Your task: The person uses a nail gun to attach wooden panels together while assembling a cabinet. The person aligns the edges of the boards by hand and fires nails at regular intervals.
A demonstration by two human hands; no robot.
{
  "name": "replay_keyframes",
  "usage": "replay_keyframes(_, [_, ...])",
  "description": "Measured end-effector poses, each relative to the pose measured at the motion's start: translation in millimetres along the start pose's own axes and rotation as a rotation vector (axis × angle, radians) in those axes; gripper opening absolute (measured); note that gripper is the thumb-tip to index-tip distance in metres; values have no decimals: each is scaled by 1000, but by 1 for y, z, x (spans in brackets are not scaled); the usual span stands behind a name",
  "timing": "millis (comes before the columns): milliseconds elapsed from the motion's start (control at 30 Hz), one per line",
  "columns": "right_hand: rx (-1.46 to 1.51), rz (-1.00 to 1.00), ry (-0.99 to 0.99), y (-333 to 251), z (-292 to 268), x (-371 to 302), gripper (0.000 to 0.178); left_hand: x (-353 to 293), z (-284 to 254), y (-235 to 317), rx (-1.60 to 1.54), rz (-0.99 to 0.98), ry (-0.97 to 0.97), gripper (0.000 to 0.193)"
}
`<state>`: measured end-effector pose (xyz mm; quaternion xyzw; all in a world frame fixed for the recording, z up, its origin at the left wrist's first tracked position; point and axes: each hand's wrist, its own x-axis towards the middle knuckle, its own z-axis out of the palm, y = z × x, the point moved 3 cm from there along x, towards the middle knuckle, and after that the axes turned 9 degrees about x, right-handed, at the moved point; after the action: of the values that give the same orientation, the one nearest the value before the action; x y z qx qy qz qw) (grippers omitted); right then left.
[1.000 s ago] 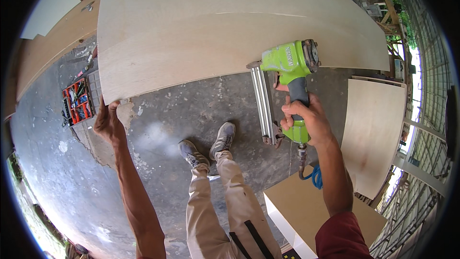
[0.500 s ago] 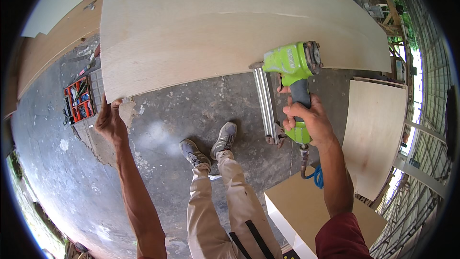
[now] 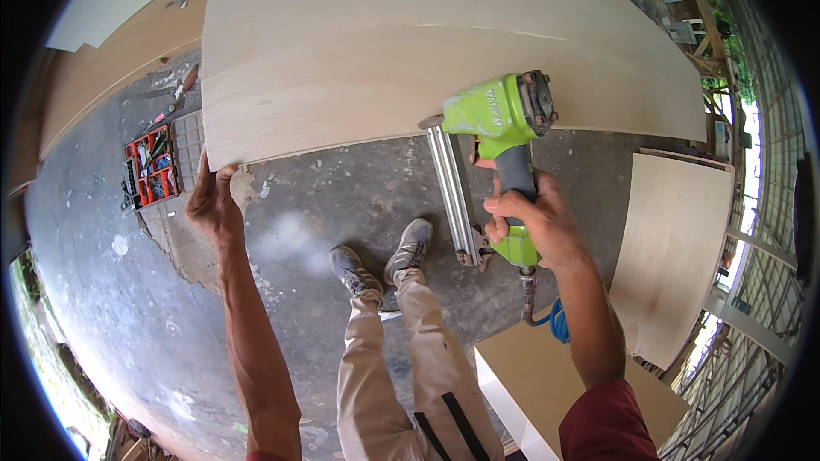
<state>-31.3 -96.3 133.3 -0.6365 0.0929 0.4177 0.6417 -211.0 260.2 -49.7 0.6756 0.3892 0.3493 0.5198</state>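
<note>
A wide pale plywood panel (image 3: 384, 60) spreads across the upper part of the view. My left hand (image 3: 215, 209) is closed on the near left corner of this panel, thumb on top and fingers at the edge. In my right hand (image 3: 540, 213) is a green pneumatic nail gun (image 3: 491, 115), gripped round its dark handle. Its silver magazine points down toward the floor, and its nose lies over the panel's near edge. Whether the nose touches the wood I cannot tell. A blue air hose (image 3: 558, 321) hangs from the fitting under the handle.
On the concrete floor (image 3: 290, 316) at left sits an open orange-and-black organizer box (image 3: 151, 168) with small parts. A box-like board piece (image 3: 547, 367) stands near my right forearm. Another plywood sheet (image 3: 670, 248) leans at right. My shoes (image 3: 408, 248) are below the panel's near edge.
The nail gun and my right hand have shifted slightly left along the panel's edge. The panel, my left hand and the surroundings appear a little further right and lower in the view.
</note>
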Motion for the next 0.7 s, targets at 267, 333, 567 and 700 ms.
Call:
replay_keyframes(267, [-7,-15,-8,3,3,2,45,2,2,-8,-22,5,-28,48])
replay_keyframes(333, [-15,-16,-17,5,4,4,45,3,-2,-9,4,21,-25,47])
replay_keyframes(567, [12,-7,-15,7,3,3,44,1,0,-9,-64,-2,-21,46])
replay_keyframes(700, [7,-13,-19,6,3,3,42,3,-2,-13,-21,9,-20,47])
